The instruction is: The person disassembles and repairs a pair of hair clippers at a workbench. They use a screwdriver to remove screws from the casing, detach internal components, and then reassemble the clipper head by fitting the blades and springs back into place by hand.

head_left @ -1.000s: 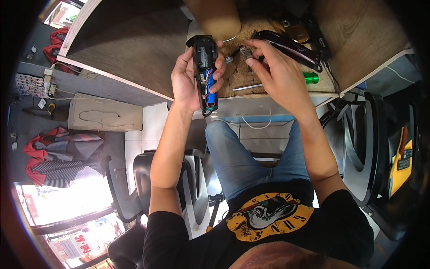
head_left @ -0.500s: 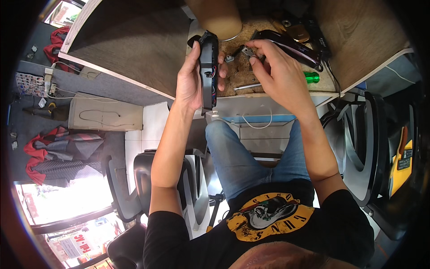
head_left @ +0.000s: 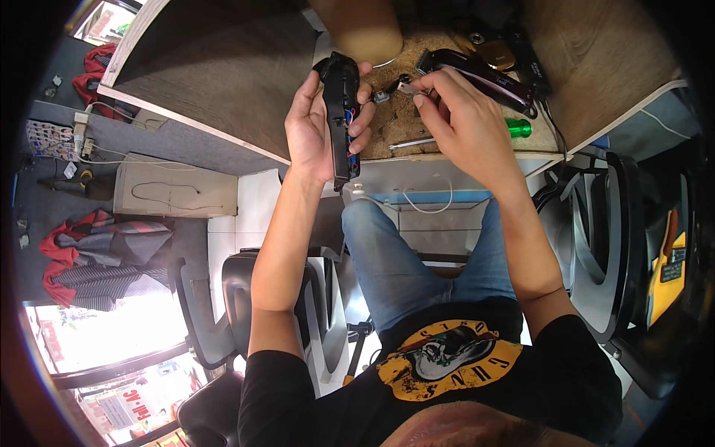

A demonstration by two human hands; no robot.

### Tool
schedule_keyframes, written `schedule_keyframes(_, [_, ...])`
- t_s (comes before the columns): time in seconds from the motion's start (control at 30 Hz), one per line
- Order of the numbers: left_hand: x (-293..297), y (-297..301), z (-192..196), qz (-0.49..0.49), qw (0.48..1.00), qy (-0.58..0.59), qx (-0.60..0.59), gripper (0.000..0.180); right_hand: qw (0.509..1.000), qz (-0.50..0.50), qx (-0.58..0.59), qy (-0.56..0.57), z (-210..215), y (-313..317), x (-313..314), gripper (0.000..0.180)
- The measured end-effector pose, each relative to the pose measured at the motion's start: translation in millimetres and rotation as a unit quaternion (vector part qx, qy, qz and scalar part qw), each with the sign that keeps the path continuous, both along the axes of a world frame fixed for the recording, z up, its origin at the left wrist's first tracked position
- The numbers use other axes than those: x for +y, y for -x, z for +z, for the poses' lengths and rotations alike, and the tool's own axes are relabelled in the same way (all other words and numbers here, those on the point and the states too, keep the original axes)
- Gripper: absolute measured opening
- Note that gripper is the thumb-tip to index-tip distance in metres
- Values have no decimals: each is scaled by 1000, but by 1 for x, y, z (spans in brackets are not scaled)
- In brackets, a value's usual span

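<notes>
My left hand (head_left: 316, 123) grips a black hair clipper body (head_left: 341, 115), held upright on its edge above the table's front, with blue and red wiring showing inside its open casing. My right hand (head_left: 465, 123) reaches over the brown work mat (head_left: 402, 123), its fingertips pinching a small metal part (head_left: 402, 86) close to the clipper's top. A thin metal tool (head_left: 410, 143) lies on the mat below that hand.
A second dark clipper (head_left: 480, 74) and a gold-coloured part (head_left: 495, 52) lie at the back of the wooden table (head_left: 216, 82). A green screwdriver handle (head_left: 519, 128) sits near the front edge. A tan cylinder (head_left: 365, 30) stands behind. Black chairs surround my knees.
The left hand has turned the clipper body from facing open side up to edge-on and tilted it slightly. The right hand stays over the mat with its fingers pinched.
</notes>
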State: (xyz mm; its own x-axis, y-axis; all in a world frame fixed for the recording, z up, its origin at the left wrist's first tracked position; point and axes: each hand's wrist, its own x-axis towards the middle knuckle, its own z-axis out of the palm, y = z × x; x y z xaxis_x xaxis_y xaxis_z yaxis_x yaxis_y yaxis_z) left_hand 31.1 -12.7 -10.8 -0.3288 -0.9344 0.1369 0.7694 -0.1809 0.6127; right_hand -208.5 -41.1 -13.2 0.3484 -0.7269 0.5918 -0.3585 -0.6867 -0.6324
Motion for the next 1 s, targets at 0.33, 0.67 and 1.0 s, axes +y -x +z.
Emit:
schedule_keyframes(0.33, [0,2,-1,61,995,-42,-65,57,999,-5,-11,-37,3,0,3,12])
schedule_keyframes(0.67, [2,4,2,79,992,-40,-88,35,999,-8,12,-36,5,1,4,13])
schedule_keyframes(1.0, [0,5,0,33,997,-32,-62,38,1000,0,-3,-19,1,1,0,16])
